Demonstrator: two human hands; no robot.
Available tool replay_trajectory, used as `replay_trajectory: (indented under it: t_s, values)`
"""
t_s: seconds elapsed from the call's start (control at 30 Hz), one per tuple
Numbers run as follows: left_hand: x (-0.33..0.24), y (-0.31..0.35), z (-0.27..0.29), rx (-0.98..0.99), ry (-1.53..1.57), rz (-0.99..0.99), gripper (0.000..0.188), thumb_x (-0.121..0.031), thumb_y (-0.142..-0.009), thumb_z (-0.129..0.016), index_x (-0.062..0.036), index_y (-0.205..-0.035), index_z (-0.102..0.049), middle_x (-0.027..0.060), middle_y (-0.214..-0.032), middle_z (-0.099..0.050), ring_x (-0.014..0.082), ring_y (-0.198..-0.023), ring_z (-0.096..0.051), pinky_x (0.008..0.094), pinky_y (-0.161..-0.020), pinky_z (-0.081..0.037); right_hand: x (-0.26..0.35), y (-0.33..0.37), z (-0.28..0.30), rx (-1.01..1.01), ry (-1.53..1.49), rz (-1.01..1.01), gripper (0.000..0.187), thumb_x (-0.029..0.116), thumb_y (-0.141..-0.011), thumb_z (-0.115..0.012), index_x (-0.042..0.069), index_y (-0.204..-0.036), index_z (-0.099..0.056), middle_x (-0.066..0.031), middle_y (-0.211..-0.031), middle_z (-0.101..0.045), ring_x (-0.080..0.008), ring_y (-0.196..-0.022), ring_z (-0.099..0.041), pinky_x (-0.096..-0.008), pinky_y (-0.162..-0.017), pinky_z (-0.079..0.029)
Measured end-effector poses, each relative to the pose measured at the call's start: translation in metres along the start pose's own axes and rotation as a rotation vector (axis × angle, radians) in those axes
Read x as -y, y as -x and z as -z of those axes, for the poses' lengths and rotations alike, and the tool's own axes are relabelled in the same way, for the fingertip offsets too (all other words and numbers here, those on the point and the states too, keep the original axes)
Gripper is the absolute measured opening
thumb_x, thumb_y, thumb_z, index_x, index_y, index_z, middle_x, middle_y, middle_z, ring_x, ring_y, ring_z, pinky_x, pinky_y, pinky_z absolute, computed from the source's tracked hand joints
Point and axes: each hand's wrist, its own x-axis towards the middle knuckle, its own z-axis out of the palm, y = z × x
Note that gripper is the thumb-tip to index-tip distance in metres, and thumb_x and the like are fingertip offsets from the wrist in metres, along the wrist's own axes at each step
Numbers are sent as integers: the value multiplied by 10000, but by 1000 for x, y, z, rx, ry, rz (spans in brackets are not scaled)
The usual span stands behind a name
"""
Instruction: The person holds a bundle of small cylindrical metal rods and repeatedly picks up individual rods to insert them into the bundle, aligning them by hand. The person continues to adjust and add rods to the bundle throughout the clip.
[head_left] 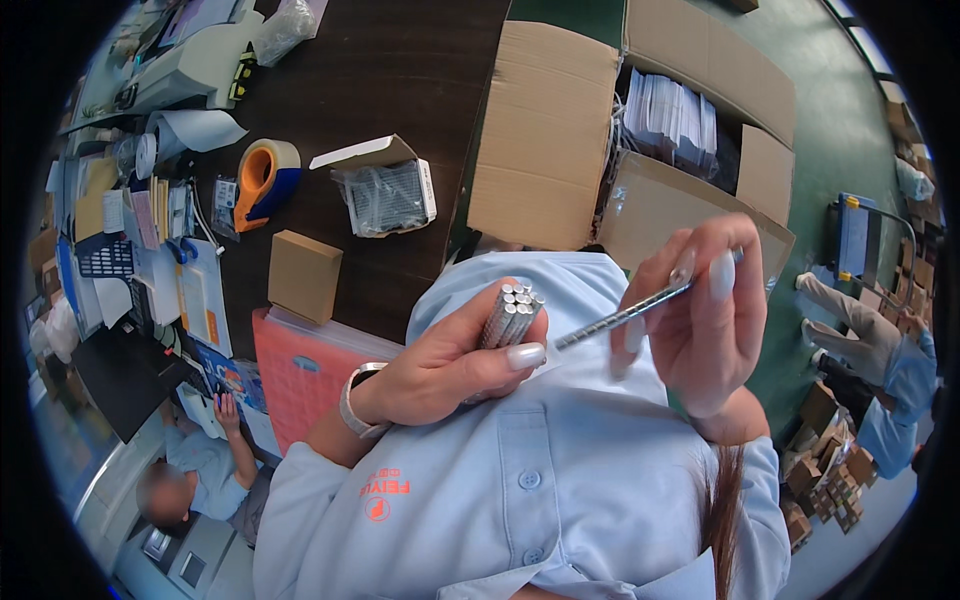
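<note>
My left hand [430, 375] is closed round a bundle of short silver rods [512, 316]. Their round ends stick up between the thumb and fingers, and the lower parts are hidden in the palm. In my right hand [715, 320] a single slim silver rod [618, 322] is pinched, ringed along its length like a stack of small metal discs. It slants down to the left, its free end a little right of the bundle and apart from it. Both hands are above my lap, in front of my light blue shirt.
On the dark table stand an open white box [427, 190] with plastic-wrapped contents, a closed brown box [303, 277] and a tape dispenser [262, 185]. A red folder [310, 375] lies by my left forearm. Ahead is an open carton [545, 130] holding white stacks. Other people are at both sides.
</note>
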Motion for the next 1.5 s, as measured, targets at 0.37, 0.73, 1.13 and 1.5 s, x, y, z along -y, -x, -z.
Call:
replay_trajectory:
  t_s: [0.37, 0.73, 1.13, 1.5]
  values:
    - [3, -5, -1, -11, 4, -203, 195, -144, -911, -445, -38, -1071, -410, -9, -759, -416, 41, -588, -346, 175, -519, -301, -18, 8, 1, 190, 530, 619, 281, 229, -912, -443, -38, -966, -371, -203, -733, -544, -356, -651, -638, -383, -490, -552]
    - [0, -5, -6, -35, 17, -185, 212, -138, -906, -452, -48, -1091, -403, -8, -772, -418, 38, -617, -352, 171, -540, -310, -38, 4, -10, 73, 528, 914, 219, 123, -868, -533, -76, -881, -443, -272, -728, -597, -251, -561, -621, -335, -429, -506]
    - [4, -5, -2, -17, -464, -196, 176, -137, -899, -461, -23, -1030, -430, 36, -792, -466, 109, -691, -419, 229, -659, -356, 16, -15, 0, 241, 367, 2, 198, -31, -774, -618, -87, -922, -499, -152, -798, -604, -174, -698, -630, -250, -583, -525]
    - [-13, 1, -1, 49, -406, 91, 220, -207, -910, -476, -15, -1008, -431, 5, -755, -375, 80, -671, -350, 211, -624, -324, 70, -57, -22, 772, 1671, 651, 381, 313, -668, -658, 51, -944, -632, -88, -916, -587, -248, -987, -540, -406, -940, -366]
